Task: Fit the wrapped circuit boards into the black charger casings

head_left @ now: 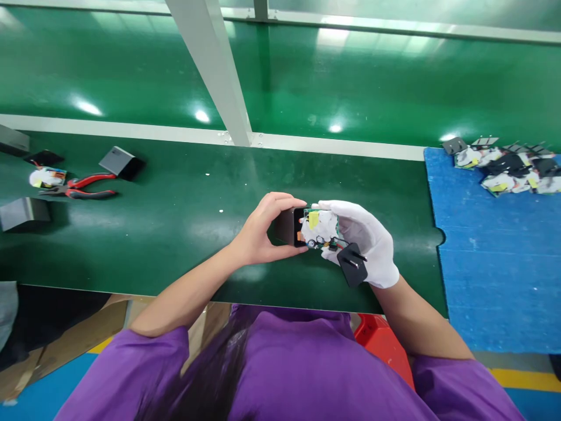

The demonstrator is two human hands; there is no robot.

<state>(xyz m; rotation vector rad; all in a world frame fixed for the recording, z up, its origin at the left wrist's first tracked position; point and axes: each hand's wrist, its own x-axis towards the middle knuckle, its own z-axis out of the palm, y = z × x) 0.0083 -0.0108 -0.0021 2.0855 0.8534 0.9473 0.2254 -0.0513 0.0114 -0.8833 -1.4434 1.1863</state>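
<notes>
My bare left hand (pixel 263 231) is closed around a dark charger housing (pixel 286 227), thumb and fingers on opposite sides. The housing's open end faces right. My right hand (pixel 370 242), in a white glove, grips a circuit board (pixel 322 227) covered in white filler with a yellow patch. The board's left end is at the mouth of the housing; how far it reaches inside I cannot tell. A black plug cap (pixel 352 264) with metal prongs hangs from the board on short wires, below the gloved palm.
Red-handled pliers (pixel 90 186) lie at the left beside a loose board (pixel 47 176) and more housings (pixel 117 161). At the right, a blue sheet (pixel 499 251) bears several boards (pixel 504 181) with plug caps. A white post (pixel 214 70) rises behind the green bench (pixel 175 204).
</notes>
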